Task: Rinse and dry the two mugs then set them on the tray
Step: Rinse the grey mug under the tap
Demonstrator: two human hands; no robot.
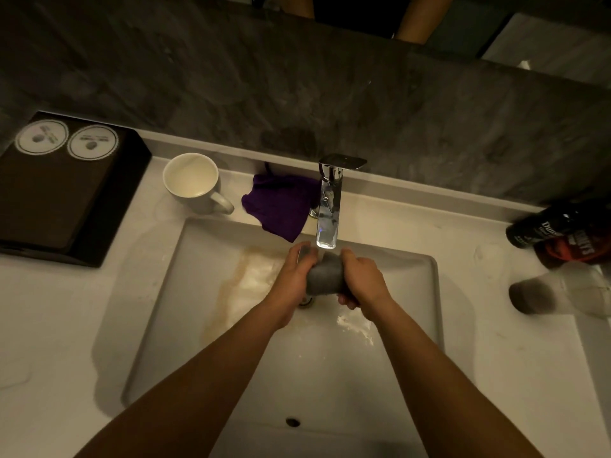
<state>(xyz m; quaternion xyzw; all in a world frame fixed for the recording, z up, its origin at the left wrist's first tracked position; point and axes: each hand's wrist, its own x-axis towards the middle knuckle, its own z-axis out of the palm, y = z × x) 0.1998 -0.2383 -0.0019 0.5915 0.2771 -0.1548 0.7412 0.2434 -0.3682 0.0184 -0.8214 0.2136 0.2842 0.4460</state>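
Observation:
Both my hands hold a grey mug (325, 274) over the white sink basin (380, 375), right under the chrome tap's spout (327, 223). My left hand (294, 276) grips its left side and my right hand (362, 279) wraps its right side. The mug lies tilted; its opening is hidden. A second, white mug (191, 181) stands upright on the counter at the back left, handle pointing right. The black tray (109, 206) sits at the far left with two round white coasters (66, 140) on it. A purple cloth (281, 204) lies crumpled beside the tap.
Brownish water streaks the basin's left side (231, 292). Dark bottles (562, 233) stand at the right edge of the counter, with a blurred pale object (562, 295) below them. A dark stone wall rises behind the counter.

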